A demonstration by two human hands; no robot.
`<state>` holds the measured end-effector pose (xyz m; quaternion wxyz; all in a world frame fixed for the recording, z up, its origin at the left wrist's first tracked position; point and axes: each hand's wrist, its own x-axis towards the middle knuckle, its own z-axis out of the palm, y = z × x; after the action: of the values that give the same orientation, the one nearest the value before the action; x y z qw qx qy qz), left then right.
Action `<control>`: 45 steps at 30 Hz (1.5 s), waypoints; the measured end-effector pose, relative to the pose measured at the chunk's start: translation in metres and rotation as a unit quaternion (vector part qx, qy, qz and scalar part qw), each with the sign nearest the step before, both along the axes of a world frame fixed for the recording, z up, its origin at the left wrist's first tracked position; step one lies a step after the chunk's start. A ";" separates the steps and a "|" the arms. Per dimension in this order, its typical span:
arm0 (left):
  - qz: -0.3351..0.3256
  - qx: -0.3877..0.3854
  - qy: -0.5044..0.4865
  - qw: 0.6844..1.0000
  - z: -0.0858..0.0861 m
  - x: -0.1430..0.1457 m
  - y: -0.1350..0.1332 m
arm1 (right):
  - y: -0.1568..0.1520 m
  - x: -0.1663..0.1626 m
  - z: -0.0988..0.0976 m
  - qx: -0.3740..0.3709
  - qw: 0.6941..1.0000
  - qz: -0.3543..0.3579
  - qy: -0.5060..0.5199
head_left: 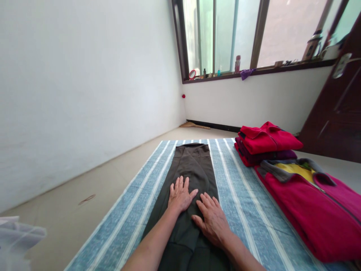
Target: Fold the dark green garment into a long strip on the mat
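Head view: trousers (191, 177) lie folded lengthwise, flat along the middle of the striped mat (239, 203) on the floor. Left hand (180, 195) and right hand (213, 218) both rest palm-down on the trousers, fingers spread flat, gripping nothing, pressing the cloth smooth. Red stack (266, 145) and pink jacket (316, 210) lie right of the trousers, kept aside.

Both forearms were bare to frame edge, no sleeves in view. Left hand (179, 195) carried no ring, watch or glove. Right hand (213, 220) likewise plain; short nails, wrist above it unadorned, no markings.
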<state>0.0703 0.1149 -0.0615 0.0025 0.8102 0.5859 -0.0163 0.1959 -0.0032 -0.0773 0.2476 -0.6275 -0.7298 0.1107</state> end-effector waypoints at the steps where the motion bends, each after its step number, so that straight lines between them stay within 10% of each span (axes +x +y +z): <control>1: 0.000 0.001 0.000 1.000 0.000 0.000 0.000 | 0.000 0.000 0.000 -0.001 1.000 0.000 0.000; 45: -0.010 0.006 0.019 1.000 0.014 0.022 0.015 | 0.006 0.018 0.017 0.044 0.998 -0.005 -0.042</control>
<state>0.0927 0.1297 -0.0479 -0.0132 0.8159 0.5774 -0.0281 0.2142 0.0027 -0.0605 0.2448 -0.6242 -0.7402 0.0511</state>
